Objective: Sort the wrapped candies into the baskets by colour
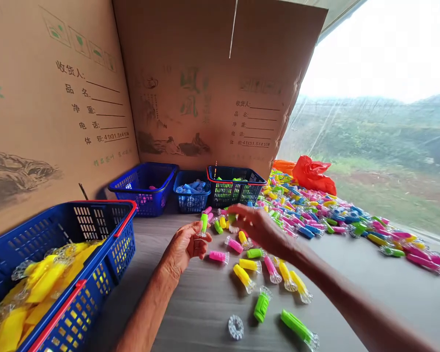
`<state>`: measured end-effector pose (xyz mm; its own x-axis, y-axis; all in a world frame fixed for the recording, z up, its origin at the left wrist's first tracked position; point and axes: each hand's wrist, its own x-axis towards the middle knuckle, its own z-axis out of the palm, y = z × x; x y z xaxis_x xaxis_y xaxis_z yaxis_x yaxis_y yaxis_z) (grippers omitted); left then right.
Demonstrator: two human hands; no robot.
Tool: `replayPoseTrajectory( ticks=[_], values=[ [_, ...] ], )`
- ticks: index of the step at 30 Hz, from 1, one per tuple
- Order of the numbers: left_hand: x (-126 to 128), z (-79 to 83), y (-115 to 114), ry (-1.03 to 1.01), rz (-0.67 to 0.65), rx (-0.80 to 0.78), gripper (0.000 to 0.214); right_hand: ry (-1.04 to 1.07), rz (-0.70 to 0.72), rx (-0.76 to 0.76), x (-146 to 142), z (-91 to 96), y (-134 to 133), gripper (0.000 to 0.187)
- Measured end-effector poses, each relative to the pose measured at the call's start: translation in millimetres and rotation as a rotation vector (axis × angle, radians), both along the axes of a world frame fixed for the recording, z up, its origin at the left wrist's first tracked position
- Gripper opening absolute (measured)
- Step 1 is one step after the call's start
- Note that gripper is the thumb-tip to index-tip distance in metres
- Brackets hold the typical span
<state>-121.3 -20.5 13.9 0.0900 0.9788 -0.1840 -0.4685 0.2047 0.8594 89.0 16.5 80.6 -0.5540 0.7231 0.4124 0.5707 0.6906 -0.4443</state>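
Observation:
My left hand (188,242) is closed on a small green plastic tube (204,223) with a clear faceted end, held upright between thumb and fingers. Over the loose pieces, my right hand (251,222) is slightly blurred; its fingers curl around another green tube with a clear end (233,227), partly hidden by them. Under and in front of the hands lie scattered tubes of the same kind: a pink one (219,257), a yellow one (244,278) and a green one (262,305) among several others. A loose clear faceted ring (236,327) rests near the front.
A blue basket (112,266) of yellow pieces stands at left. Behind are a blue basket (143,198) with pink, a small one (192,203) with blue, and a dark one (236,190) with green pieces. A mixed pile (315,215) spreads right by a red bag (311,173). Cardboard (205,49) stands behind.

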Motion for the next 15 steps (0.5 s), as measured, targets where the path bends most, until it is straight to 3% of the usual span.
replayPoseTrajectory(
  ticks=[3, 5, 7, 10, 13, 15],
  values=[
    [1.5, -1.4, 0.5, 0.035, 0.001, -0.018, 0.032, 0.374, -0.215, -0.001, -3.0, 33.6, 71.3, 0.023],
    [1.3, -2.1, 1.2, 0.080, 0.001, -0.035, 0.037, 0.526, -0.257, -0.090, -4.3, 47.5, 106.3, 0.027],
    [-0.1, -3.3, 2.2, 0.115, 0.012, -0.040, 0.040, 0.579, -0.234, -0.174, -2.9, 51.8, 121.8, 0.027],
    [-2.4, -7.4, 3.0, 0.163, 0.058, -0.036, 0.039, 0.587, -0.177, -0.236, 9.6, 41.2, 106.4, 0.019],
    [-2.0, -9.7, 4.1, 0.253, 0.120, -0.054, 0.034, 0.530, -0.149, -0.305, 34.6, 17.6, 59.0, 0.016],
    [1.3, -3.3, 10.3, 0.316, 0.150, -0.047, 0.030, 0.382, -0.152, -0.361, 52.2, 0.6, 20.3, 0.013]
  ],
)
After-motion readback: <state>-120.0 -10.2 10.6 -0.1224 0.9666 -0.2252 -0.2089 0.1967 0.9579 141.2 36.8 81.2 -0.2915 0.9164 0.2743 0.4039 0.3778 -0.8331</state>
